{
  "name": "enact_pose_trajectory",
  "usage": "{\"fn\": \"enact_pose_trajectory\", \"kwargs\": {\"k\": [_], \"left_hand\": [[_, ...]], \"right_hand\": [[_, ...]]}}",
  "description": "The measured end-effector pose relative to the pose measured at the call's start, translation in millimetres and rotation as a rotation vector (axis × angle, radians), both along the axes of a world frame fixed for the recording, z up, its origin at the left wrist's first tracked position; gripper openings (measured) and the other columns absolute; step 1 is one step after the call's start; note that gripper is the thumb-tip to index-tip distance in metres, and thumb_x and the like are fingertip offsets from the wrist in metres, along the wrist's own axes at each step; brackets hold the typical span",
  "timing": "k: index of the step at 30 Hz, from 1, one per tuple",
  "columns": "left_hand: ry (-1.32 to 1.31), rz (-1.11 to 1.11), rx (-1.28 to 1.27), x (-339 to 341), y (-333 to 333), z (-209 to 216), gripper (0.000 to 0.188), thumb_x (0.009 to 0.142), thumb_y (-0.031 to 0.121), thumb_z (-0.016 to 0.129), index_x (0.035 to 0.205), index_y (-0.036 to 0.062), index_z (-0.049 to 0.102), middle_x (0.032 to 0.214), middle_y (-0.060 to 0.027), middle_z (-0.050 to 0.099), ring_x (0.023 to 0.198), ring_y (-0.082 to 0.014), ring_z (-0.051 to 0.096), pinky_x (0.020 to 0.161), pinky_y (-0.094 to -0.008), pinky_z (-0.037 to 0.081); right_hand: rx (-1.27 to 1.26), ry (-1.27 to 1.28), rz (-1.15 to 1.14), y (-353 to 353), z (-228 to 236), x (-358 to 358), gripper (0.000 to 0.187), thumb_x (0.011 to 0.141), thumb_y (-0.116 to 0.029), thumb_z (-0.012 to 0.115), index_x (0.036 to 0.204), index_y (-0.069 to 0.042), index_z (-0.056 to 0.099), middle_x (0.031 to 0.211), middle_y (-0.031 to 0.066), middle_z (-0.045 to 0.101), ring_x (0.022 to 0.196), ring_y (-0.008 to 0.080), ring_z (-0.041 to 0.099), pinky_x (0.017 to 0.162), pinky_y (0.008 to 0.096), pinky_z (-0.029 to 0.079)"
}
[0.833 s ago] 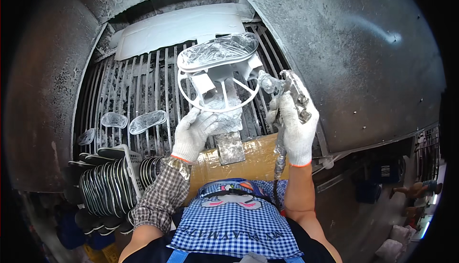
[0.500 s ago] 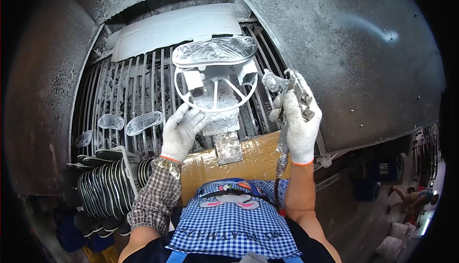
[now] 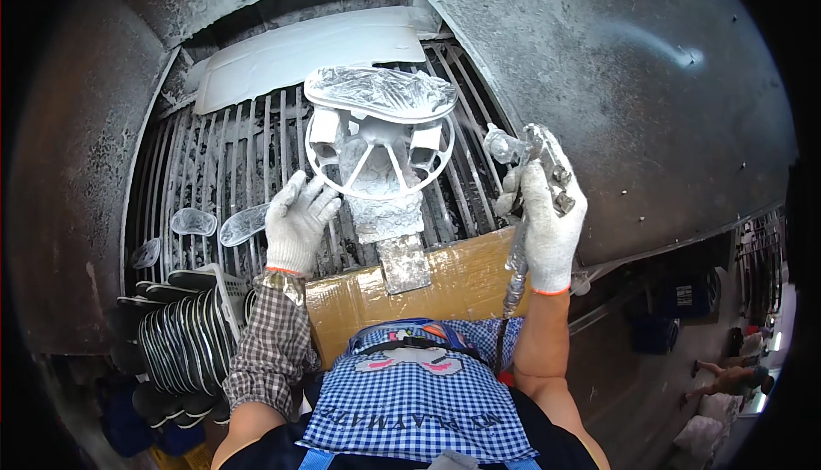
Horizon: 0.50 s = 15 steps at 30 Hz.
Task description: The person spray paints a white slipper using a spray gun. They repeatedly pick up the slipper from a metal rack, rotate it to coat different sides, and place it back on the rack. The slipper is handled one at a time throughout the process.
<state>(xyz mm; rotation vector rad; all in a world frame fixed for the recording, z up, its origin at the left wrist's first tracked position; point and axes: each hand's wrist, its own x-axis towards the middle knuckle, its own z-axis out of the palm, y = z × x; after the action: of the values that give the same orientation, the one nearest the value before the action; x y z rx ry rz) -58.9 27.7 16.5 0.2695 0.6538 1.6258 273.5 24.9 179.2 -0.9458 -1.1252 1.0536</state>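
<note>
A shoe sole [image 3: 380, 92], its top under crinkled clear film, rests on the brackets of a white-coated spoked wheel [image 3: 359, 193]. My left hand [image 3: 296, 229], in a white knit glove, is open beside the wheel's left rim, fingers apart and holding nothing. To the right of the wheel, my gloved right hand [image 3: 554, 222] is closed around a paint-caked spray gun [image 3: 506, 147]. The gun's nozzle end points left toward the wheel. A hose wrapped in silvery film [image 3: 516, 265] hangs below it. A crusted block [image 3: 386, 218] sits under the wheel's near edge.
Slatted bars [image 3: 231, 162] form the booth floor, with film-covered pieces [image 3: 193, 222] lying on the left. A white crate [image 3: 231, 299] of dark soles [image 3: 184, 337] stands lower left. Taped cardboard [image 3: 462, 273] lines the front edge. Metal walls [image 3: 650, 128] enclose both sides.
The wheel has turned a little, and the sole on it now slants down to the right. My left hand has moved left, off the rim. My right hand has shifted slightly right with the spray gun.
</note>
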Motion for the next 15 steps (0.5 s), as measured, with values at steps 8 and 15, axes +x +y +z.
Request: {"fn": "enact_pose_trajectory", "kwargs": {"k": [8,15], "left_hand": [[0.003,0.043,-0.030,9,3,-4,0.044,0.101,0.027,0.061,0.136,0.0018,0.053,0.139,-0.0253,0.063,0.125,-0.0374,0.065,0.104,-0.0499,0.056],[-0.118,-0.174,-0.013,62,-11,-16,0.040,0.097,0.021,0.062,0.131,-0.0014,0.059,0.134,-0.0224,0.065,0.123,-0.0392,0.065,0.107,-0.0519,0.055]], "right_hand": [[0.018,-0.037,-0.061,-24,7,-3,0.054,0.107,-0.014,0.066,0.153,0.007,0.049,0.093,0.0025,0.067,0.074,0.0059,0.061,0.067,0.0225,0.053],[-0.012,-0.077,0.096,-45,5,-12,0.051,0.104,-0.008,0.065,0.151,0.008,0.051,0.098,0.0078,0.071,0.075,0.0088,0.065,0.070,0.0237,0.055]]}}
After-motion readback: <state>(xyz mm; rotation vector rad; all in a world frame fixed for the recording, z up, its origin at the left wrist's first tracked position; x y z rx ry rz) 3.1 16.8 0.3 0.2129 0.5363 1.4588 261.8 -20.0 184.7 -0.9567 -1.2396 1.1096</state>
